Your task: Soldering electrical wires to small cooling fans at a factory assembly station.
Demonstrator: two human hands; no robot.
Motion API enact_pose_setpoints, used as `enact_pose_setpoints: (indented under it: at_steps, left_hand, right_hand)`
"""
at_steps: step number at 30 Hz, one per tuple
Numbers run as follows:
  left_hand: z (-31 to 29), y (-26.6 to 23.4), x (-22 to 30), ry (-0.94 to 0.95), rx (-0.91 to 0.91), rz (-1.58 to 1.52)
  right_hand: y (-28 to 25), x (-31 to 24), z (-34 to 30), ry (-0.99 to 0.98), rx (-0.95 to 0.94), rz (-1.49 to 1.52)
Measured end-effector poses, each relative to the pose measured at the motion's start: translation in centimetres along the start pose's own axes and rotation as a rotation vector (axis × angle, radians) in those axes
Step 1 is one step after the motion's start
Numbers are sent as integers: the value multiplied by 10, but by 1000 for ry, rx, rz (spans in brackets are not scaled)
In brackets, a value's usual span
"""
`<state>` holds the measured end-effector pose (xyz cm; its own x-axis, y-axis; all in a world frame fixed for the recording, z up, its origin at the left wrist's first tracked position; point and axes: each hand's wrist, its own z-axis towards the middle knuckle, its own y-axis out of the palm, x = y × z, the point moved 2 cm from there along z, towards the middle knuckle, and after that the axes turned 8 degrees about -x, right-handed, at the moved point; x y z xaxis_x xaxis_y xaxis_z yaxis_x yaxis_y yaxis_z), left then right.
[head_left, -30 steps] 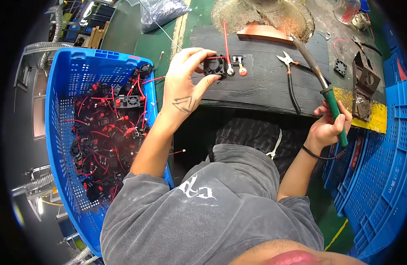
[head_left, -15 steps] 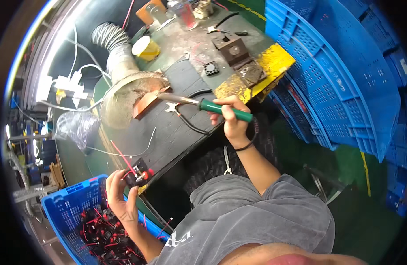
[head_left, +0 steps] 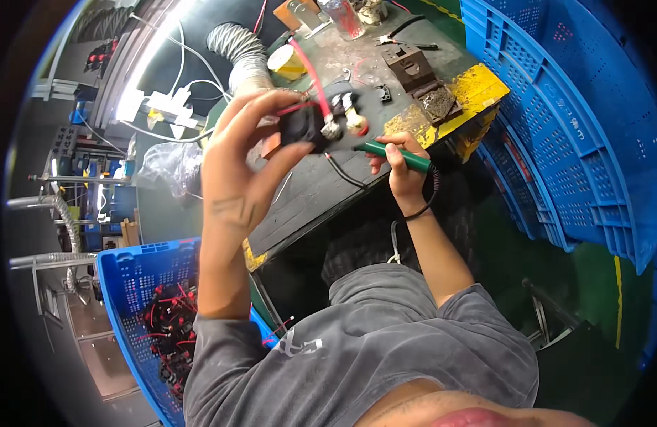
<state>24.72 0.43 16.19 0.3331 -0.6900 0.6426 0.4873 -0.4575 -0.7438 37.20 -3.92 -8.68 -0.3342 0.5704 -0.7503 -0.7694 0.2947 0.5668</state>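
My left hand is raised over the table, its thumb and fingers closed round a black electrical part. A red wire stands up from this part, and shiny metal terminals and a red piece show on its right side. Lower right of it, my right hand grips the green handle of a soldering iron. The iron points up and left toward the part. Its metal shaft is mostly hidden behind the part, so I cannot tell whether the tip touches it. Pliers lie underneath, partly covered.
At left stands a blue crate filled with black parts and red wires. A flexible duct, a yellow tub, a small black fan and a brown metal block are on the table. Blue crates are stacked at right.
My left hand has lifted the black part from above the crate up and right, close to the soldering iron. The view has shifted slightly; the iron stays in my right hand.
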Motion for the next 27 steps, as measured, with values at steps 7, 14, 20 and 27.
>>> enact_pose_setpoints:
  at_steps: [7, 14, 20, 27]
  left_hand:
    - [22, 29, 27, 85, 40, 205]
    - [1, 26, 19, 21, 63, 220]
    - [-91, -17, -46, -357, -9, -241]
    - [-194, -67, -141, -639, 285, -60]
  right_hand:
    - [2, 0, -4, 36, -24, 15]
    - [3, -2, -2, 35, -15, 53]
    - [-1, -4, -1, 61, 6, -33]
    - [0, 2, -2, 50, 18, -59]
